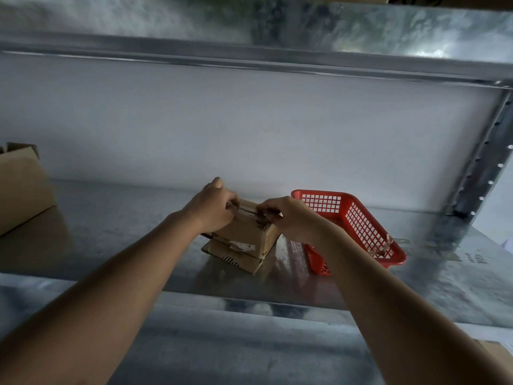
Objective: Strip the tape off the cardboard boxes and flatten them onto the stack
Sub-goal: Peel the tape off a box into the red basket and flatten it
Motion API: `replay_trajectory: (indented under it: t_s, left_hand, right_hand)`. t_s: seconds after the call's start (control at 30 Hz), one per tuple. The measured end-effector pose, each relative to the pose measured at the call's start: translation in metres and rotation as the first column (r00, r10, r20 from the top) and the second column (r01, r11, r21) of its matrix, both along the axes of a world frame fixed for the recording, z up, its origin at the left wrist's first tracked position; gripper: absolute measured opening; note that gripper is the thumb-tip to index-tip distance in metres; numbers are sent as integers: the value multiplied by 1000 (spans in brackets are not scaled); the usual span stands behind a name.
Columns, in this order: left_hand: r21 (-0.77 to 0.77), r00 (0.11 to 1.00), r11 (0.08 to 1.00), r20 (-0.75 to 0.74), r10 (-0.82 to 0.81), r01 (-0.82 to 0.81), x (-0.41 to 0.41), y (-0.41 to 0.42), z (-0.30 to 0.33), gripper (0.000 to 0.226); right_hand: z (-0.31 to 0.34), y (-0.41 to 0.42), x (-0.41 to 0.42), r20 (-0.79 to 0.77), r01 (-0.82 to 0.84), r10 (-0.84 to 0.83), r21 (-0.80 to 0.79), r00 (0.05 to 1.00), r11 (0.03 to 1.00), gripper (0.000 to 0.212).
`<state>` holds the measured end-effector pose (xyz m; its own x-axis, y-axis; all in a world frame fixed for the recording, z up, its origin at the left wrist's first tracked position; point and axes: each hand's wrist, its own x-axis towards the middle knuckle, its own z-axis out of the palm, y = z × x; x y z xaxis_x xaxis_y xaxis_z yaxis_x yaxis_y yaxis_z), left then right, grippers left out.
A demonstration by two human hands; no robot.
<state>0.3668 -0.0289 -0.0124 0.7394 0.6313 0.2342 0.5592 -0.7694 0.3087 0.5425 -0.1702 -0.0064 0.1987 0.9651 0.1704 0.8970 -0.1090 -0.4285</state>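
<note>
A small brown cardboard box [244, 232] stands on a low stack of flattened cardboard [236, 258] in the middle of a metal shelf. A strip of tape [248, 210] runs along the box's top seam. My left hand [212, 207] grips the box's top left edge, fingers curled over it. My right hand [288, 218] pinches the tape at the top right of the seam. Both hands hide most of the box's top.
A red plastic mesh basket [369, 226] with bits of tape in it sits just right of the box, touching my right wrist. A larger open cardboard box [22, 187] stands at the far left. The shelf [111, 232] has a white back wall and a steel upright [483, 162] at right.
</note>
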Motion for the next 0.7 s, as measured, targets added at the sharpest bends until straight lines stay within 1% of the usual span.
replay_trajectory:
  t_s: [0.07, 0.13, 0.17, 0.2, 0.27, 0.3, 0.4, 0.47, 0.57, 0.7]
  left_hand:
    - [2, 999, 999, -13, -34, 34, 0, 2, 1, 19]
    - [-30, 997, 996, 2, -80, 80, 3, 2, 0, 17]
    - [-58, 994, 992, 22, -109, 111, 5, 0, 0, 22]
    - [-83, 990, 987, 40, -137, 140, 7, -1, -1, 29]
    - [-105, 985, 979, 38, -170, 173, 9, -4, -2, 41]
    - [-109, 984, 978, 35, -177, 180, 9, -4, -1, 42]
    - [-137, 980, 971, 48, -193, 198, 9, 0, -2, 34]
    - [-172, 980, 965, 65, -187, 196, 8, 1, -3, 39]
    - [-189, 979, 962, 90, -182, 196, 7, -2, -1, 58]
    - [-207, 981, 960, 73, -178, 189, 4, -3, 4, 69]
  right_hand:
    - [-1, 1, 1, -11, 23, -22, 28, 1000, 999, 30]
    - [-2, 1, 4, 19, 84, -87, 113, 996, 990, 18]
    - [-1, 0, 4, 40, 112, -119, 155, 992, 982, 13]
    - [-1, -1, 5, 53, 129, -141, 179, 989, 975, 13]
    - [1, -1, 3, 72, 137, -151, 167, 986, 976, 14]
    - [3, -1, 2, 79, 133, -146, 150, 986, 980, 13]
    - [5, 2, 1, 53, 168, -178, 155, 983, 973, 5]
    - [2, 3, 2, 16, 225, -232, 177, 973, 958, 10]
    - [2, 3, 2, -15, 265, -267, 170, 964, 949, 14]
    - [10, 6, -2, 53, 249, -258, 136, 965, 959, 17]
